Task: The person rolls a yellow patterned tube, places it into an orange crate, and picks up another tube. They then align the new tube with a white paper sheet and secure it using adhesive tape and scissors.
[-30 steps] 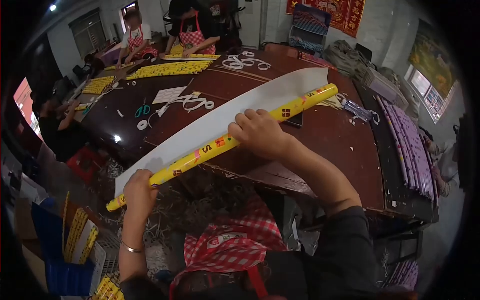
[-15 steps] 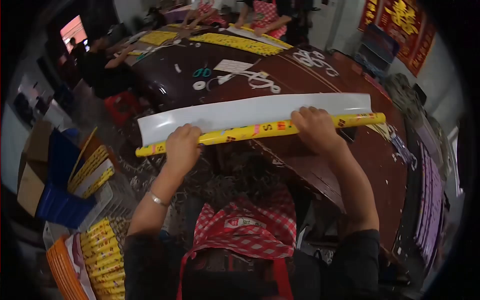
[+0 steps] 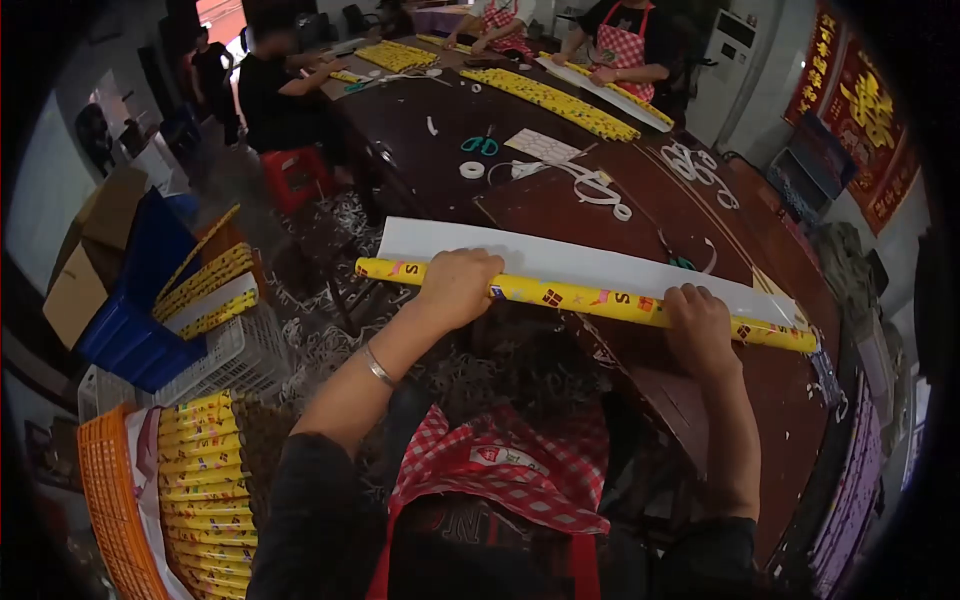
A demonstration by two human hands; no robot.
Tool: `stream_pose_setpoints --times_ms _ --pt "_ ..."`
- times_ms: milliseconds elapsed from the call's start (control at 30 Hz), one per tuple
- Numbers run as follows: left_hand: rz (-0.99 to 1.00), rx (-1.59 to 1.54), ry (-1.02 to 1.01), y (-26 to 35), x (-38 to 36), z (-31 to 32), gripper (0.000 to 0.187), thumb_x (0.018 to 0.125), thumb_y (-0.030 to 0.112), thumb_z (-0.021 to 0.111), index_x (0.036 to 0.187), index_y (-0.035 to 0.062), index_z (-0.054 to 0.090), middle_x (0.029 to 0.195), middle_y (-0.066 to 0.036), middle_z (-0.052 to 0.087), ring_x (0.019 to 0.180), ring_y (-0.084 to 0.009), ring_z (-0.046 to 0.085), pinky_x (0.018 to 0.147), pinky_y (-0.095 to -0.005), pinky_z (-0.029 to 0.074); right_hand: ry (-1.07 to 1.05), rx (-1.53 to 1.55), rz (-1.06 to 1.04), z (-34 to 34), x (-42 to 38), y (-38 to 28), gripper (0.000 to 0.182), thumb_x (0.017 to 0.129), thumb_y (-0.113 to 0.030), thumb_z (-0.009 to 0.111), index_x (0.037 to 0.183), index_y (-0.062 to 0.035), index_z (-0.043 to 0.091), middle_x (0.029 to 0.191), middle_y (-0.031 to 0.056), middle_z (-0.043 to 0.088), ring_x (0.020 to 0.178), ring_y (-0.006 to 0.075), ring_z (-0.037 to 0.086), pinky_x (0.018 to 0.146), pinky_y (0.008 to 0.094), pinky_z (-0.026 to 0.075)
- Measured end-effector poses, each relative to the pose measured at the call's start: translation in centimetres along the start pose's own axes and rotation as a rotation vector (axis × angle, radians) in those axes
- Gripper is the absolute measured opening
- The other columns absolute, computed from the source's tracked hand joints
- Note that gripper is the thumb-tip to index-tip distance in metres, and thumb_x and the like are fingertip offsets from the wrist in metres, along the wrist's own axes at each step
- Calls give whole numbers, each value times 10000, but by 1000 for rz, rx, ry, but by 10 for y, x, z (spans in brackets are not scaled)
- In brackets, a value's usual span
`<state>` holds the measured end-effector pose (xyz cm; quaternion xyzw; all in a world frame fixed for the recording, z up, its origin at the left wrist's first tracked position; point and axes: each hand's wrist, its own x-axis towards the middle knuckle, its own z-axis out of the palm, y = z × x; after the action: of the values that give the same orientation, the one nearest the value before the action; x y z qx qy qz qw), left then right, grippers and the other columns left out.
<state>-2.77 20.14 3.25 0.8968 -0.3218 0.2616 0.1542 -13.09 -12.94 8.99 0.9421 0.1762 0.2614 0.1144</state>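
Note:
A long roll of yellow printed wrapping paper (image 3: 590,298) is held level in front of me, tilted down toward the right. Its unrolled part (image 3: 570,262) shows a plain white inner side beyond the roll. My left hand (image 3: 460,287) is closed around the roll left of its middle, and my right hand (image 3: 698,322) grips it nearer the right end. Under the right half of the roll is the dark red-brown table (image 3: 640,385); the left end sticks out past the table's edge. My palms and the undersides of my fingers are hidden.
Scissors (image 3: 480,146), a tape roll (image 3: 472,170) and white strips (image 3: 600,185) lie on the table. Yellow sheets (image 3: 550,100) lie farther back, near co-workers. At left are a blue bin (image 3: 130,340) and an orange basket (image 3: 110,500) beside many finished-looking yellow rolls (image 3: 205,490).
The roll and both hands have shifted right within the view, and the roll's right end now tilts downward instead of up. The whole view has turned too. Both hands keep their grip.

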Motion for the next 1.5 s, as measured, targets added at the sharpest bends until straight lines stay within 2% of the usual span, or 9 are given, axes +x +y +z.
stream_pose_setpoints --times_ms 100,200,433,600,667,733,833,1000,1500 --pt "140 -151 -323 4 19 10 239 632 104 712 852 111 620 751 -81 597 816 -277 634 695 -426 497 -48 -92 74 -13 -33 -10 168 725 -67 643 829 -66 511 784 106 589 744 303 613 624 420 508" --pt "266 -32 -16 35 45 30 274 615 97 716 876 122 639 785 -53 607 828 -268 641 696 -422 487 -151 60 260 -21 -75 -10 164 723 -61 638 824 -66 509 792 111 575 750 307 600 628 420 506" --pt "401 -225 -251 93 78 62 321 625 86 734 925 121 627 809 -40 607 790 -264 627 687 -413 464 -149 -99 435 -43 -130 -3 182 714 -77 659 811 -63 506 789 126 576 753 334 600 614 433 499" --pt "432 -241 -15 113 86 65 218 632 60 710 812 87 591 801 -84 617 819 -304 628 700 -430 490 -304 134 566 -41 -143 3 217 700 -91 686 817 -57 506 790 123 577 759 340 598 622 441 489" --pt "405 -212 -485 110 87 73 248 627 84 720 853 115 621 806 -49 603 805 -261 623 686 -403 461 -103 -73 443 -35 -139 1 269 694 -130 725 839 -55 510 794 127 592 777 349 614 640 454 491" --pt "441 -207 -505 109 84 75 264 631 86 714 867 117 599 797 -50 580 795 -265 608 676 -408 444 -158 62 504 -24 -143 6 300 681 -143 748 846 -51 515 806 142 596 790 362 611 655 456 489" --pt "498 -166 -100 113 92 71 254 666 68 692 897 93 590 820 -73 616 811 -284 630 702 -440 480 -276 294 700 -15 -144 5 334 656 -165 772 851 -60 522 833 143 601 815 356 608 691 435 492" --pt "558 -168 -317 106 102 84 259 645 70 721 865 96 586 823 -65 613 823 -292 624 686 -447 467 -65 51 463 6 -151 7 306 688 -210 732 888 -104 527 828 63 530 794 260 565 637 400 497" --pt "469 -334 -268 156 104 137 404 812 133 697 1204 165 601 1126 -38 563 1139 -258 504 1075 -585 271 0 31 643 30 -177 26 366 717 -388 755 829 -87 579 812 86 582 805 280 588 685 409 481"
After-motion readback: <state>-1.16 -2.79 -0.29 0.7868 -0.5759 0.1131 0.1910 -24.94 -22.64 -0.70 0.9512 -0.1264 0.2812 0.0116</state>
